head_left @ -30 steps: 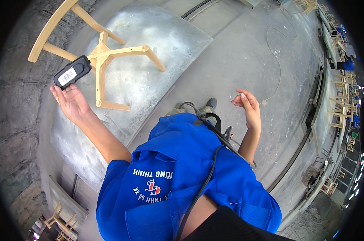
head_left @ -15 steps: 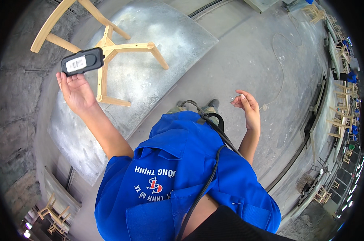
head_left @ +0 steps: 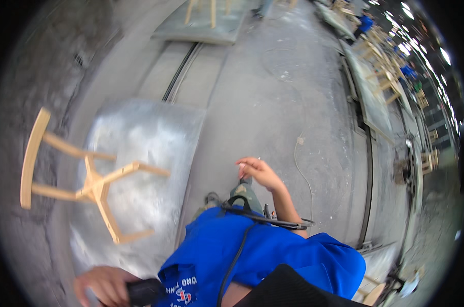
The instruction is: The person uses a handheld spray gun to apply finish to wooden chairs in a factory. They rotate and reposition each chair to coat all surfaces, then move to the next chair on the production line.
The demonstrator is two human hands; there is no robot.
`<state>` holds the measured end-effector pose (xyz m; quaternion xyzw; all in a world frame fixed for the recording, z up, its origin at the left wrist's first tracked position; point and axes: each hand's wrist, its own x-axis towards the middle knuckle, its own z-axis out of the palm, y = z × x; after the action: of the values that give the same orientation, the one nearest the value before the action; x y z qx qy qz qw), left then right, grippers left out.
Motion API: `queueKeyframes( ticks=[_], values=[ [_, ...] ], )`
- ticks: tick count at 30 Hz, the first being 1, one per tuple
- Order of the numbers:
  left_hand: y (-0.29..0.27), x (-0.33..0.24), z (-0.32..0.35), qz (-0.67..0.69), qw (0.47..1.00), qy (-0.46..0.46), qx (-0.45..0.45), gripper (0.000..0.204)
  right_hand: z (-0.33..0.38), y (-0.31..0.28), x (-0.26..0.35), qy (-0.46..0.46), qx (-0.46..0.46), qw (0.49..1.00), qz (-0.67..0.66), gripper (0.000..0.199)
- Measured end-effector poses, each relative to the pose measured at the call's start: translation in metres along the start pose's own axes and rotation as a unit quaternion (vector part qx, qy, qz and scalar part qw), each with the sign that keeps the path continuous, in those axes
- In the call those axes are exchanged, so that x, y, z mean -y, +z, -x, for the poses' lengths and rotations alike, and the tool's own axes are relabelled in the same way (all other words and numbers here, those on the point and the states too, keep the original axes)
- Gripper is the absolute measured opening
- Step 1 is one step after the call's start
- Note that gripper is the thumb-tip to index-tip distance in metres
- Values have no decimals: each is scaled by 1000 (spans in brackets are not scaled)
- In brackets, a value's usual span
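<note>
My left hand (head_left: 105,284), blurred at the lower left, is closed on a flat black plastic device (head_left: 146,292). That device is close to my blue shirt, and its far side is cut off from clear view. In front of my waist, my right hand (head_left: 261,173) has its fingers curled toward the thumb. Whatever lies between those fingertips, if anything, is too small to name. A pale wooden chair frame (head_left: 94,185) without a seat stands on a grey metal-topped platform (head_left: 155,130) to my left, apart from both hands.
Ahead is another platform (head_left: 201,31) with wooden legs on it. A thin cord (head_left: 297,158) lies along the grey floor. Dark rails (head_left: 181,71) run across the floor. On the right, several wooden chairs (head_left: 388,84) stand on platforms, with people in blue beyond.
My left hand has come down and back toward my body with the black device. The view has swung, so the chair frame appears lower. My right hand is nearer my middle.
</note>
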<state>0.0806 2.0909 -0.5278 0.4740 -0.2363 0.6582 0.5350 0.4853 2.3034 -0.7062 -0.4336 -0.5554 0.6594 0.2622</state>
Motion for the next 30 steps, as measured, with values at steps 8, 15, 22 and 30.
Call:
queueKeyframes(
  ticks=[8,15,22,30],
  values=[
    [-95,51,-28,23,848,-486,208,49,-3,-11,8,13,10,1000,-17,36],
    [-103,89,-49,-121,807,-558,148,52,-10,-22,14,10,16,1000,-15,39],
    [-117,102,-62,-183,787,-578,116,55,-34,-24,18,-3,32,999,-9,36],
    [-135,118,-78,-207,772,-591,110,59,-30,-42,18,14,4,1000,-22,35]
  ],
)
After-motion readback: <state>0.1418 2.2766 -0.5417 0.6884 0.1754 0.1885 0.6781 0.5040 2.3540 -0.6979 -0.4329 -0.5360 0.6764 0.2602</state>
